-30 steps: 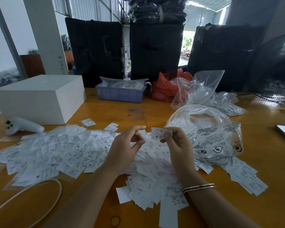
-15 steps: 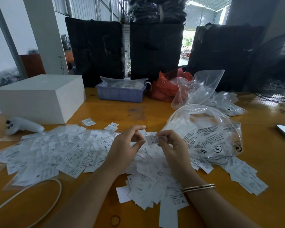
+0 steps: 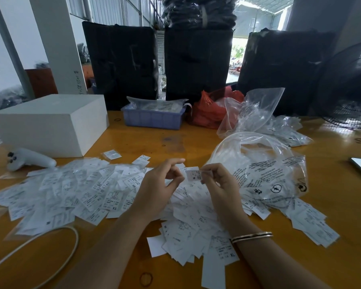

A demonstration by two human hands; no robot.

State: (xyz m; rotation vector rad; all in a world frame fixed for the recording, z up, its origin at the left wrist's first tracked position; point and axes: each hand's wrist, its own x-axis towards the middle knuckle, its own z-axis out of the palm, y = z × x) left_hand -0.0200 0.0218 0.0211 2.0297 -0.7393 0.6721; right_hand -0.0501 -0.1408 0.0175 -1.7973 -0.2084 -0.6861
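So right hand (image 3: 217, 184) has its grip pinching one M tag (image 3: 193, 175) by the edge, just above the pile (image 3: 104, 195). Left hand (image 3: 161, 184) sits just beside it, grip spread, empty. I'd keep the print facing up and read the size before sorting.

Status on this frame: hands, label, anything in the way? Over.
Right hand pinches M label above the pile. Left hand close beside, loosely curled, holding nothing. Nothing between them; bag lies off right.
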